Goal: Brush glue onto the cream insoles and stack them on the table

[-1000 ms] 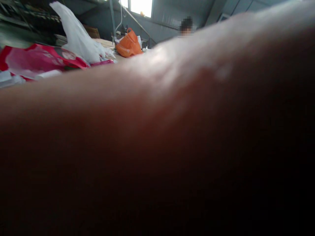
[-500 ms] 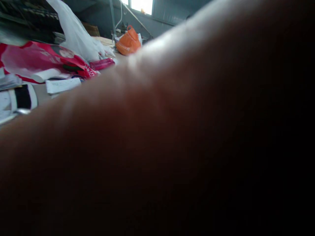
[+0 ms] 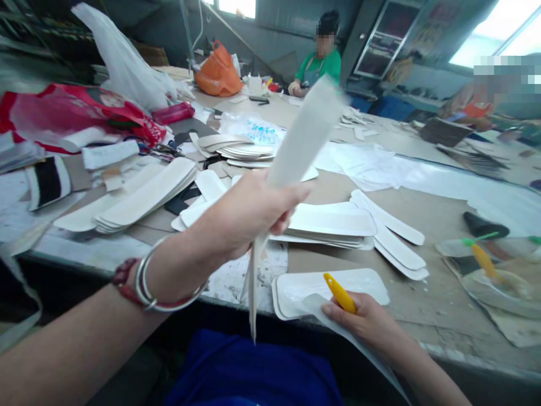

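Observation:
My left hand (image 3: pixel 257 211), with bracelets on its wrist, is closed on a long white strip (image 3: pixel 306 135), slightly blurred at its raised end. Thin strip ends hang below that fist. In my right hand (image 3: pixel 363 318) is a yellow-handled tool (image 3: pixel 340 293); its working end is hidden. A thin whitish sheet (image 3: pixel 338 324) runs under the same hand and past the table edge; whether the fingers pinch it I cannot tell. Beneath and behind that hand lie white rounded pieces (image 3: pixel 300 287), the top one shiny. A stack of similar pieces (image 3: pixel 329 220) lies just beyond.
More white pieces (image 3: pixel 143 197) are stacked at the left, near a red plastic bag (image 3: pixel 46 115). On the right stands a bowl (image 3: pixel 499 287) with another yellow handle (image 3: pixel 486 262). An orange bag (image 3: pixel 217 73) sits farther back. Two other people work across the table.
The dark, blurred arm that covered most of the view has moved away. Both my hands, the table and the white pieces now show.

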Demonstrator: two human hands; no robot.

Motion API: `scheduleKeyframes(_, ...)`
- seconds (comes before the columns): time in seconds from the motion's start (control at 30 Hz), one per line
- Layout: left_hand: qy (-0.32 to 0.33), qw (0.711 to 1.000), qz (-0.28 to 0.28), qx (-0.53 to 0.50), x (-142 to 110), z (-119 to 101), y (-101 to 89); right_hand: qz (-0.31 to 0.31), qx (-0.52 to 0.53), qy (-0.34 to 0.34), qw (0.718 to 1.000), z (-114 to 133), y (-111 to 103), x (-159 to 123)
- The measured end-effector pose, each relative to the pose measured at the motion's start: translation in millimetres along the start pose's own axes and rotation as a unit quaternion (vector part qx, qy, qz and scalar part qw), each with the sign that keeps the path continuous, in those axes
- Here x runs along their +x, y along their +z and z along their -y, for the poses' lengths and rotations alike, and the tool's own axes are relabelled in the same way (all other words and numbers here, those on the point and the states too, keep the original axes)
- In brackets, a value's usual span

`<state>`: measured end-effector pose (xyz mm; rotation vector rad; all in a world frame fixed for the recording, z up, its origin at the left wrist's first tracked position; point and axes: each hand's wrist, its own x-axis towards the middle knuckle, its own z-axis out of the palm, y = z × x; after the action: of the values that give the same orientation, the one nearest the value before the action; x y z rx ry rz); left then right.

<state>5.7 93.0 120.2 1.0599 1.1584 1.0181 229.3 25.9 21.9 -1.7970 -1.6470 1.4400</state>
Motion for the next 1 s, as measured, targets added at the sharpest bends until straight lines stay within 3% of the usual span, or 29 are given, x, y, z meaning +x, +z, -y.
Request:
scheduleKeyframes(0.07,-0.053,0.998,0.014,0.008,-12.0,33.1,-1.6,0.036,-0.035,0.003,0.999,1.6,-4.7,7.5)
scheduleKeyframes(0.13,-0.137,0.990,-0.023,-0.013,-25.3,73.7,-2.1,0.070,-0.069,-0.003,0.995,5.2,-7.4,15.4)
scheduleKeyframes(0.2,-0.177,0.983,-0.038,-0.013,-37.8,109.7,1.0,0.098,-0.109,-0.018,0.989,11.1,-8.2,23.7)
scheduleKeyframes(0.3,-0.216,0.975,-0.040,-0.037,-50.0,140.2,11.1,0.129,-0.187,-0.023,0.974,22.9,-6.5,36.9)
scheduleKeyframes(0.43,-0.243,0.967,-0.030,-0.070,-52.1,146.8,19.7,0.185,-0.281,-0.015,0.941,37.1,0.1,52.7)
scheduleKeyframes(0.6,-0.265,0.962,-0.017,-0.071,-48.3,146.9,18.7,0.174,-0.366,-0.029,0.914,43.4,7.9,60.9)
scheduleKeyframes(1.0,-0.277,0.959,-0.054,0.016,-35.4,149.4,29.2,0.160,-0.409,-0.055,0.897,46.7,12.8,58.3)
